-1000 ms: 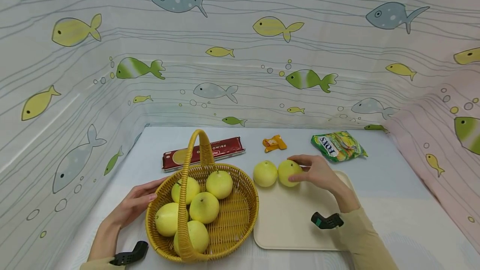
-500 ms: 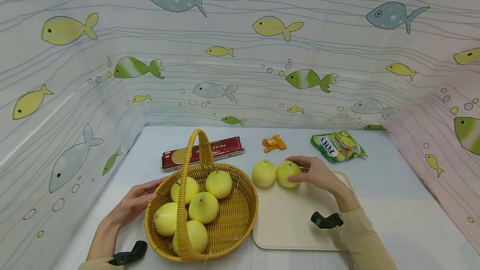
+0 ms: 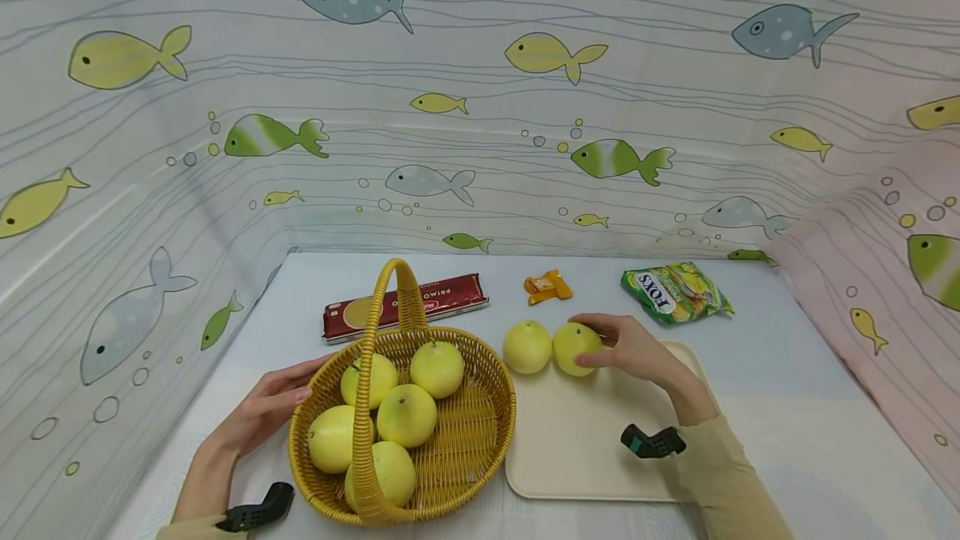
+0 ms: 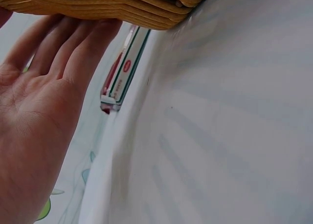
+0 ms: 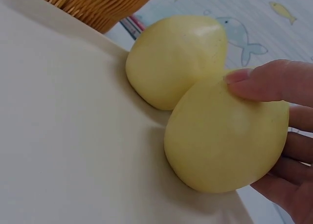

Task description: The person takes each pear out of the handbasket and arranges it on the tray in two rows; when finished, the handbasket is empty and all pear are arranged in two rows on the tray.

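My right hand grips a pale yellow fruit, like a small pomelo, with its thumb on the near side and fingers behind. A second yellow fruit sits against it on the left, both at the far left part of a cream tray. My left hand rests with long, straight fingers against the left side of a wicker basket. Under the basket's weave, its fingertips show in the left wrist view. Several more yellow fruits lie inside the basket, partly behind its tall handle.
Behind the basket lies a long red biscuit packet. A small orange wrapped snack and a green Fox's bag lie farther back. Fish-printed cloth walls enclose the table at the back and both sides.
The cloth wall on the left has shifted leftward. Both hands stay nearly still, the right one keeping its grip on the yellow fruit.
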The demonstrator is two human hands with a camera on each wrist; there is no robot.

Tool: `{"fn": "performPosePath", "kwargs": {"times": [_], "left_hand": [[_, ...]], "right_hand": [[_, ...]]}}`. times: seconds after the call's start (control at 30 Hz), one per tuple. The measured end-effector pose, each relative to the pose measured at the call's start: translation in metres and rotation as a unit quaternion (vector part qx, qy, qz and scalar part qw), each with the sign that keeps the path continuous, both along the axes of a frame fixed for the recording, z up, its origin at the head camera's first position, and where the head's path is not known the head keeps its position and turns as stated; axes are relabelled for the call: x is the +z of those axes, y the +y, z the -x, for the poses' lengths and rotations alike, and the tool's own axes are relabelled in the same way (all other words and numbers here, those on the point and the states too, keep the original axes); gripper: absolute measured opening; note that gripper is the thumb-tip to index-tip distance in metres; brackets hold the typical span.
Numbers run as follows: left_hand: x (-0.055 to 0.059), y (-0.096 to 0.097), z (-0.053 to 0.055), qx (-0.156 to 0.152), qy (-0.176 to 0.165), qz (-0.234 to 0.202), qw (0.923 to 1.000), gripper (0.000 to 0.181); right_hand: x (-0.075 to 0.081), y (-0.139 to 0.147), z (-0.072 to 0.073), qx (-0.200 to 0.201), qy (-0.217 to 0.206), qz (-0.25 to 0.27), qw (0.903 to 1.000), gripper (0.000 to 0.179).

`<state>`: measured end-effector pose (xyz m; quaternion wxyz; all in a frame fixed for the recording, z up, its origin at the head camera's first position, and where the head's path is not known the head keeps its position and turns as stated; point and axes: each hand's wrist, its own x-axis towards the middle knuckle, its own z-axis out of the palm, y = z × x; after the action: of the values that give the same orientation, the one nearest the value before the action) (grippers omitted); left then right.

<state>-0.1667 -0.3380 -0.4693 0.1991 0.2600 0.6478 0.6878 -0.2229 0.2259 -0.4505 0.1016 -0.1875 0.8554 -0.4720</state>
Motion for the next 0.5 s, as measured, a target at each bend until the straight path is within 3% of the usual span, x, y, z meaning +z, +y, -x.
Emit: {"fn": "performPosePath", "kwargs": {"times": [0.5], "left_hand": [[0.0005,0.0008,-0.0004,0.003,-0.010,-0.007,0.9999,0.054]], "right_hand": [[-0.0001,0.0012,0.0000,0.008,-0.010,0.010,0.9999,0.068]]}}
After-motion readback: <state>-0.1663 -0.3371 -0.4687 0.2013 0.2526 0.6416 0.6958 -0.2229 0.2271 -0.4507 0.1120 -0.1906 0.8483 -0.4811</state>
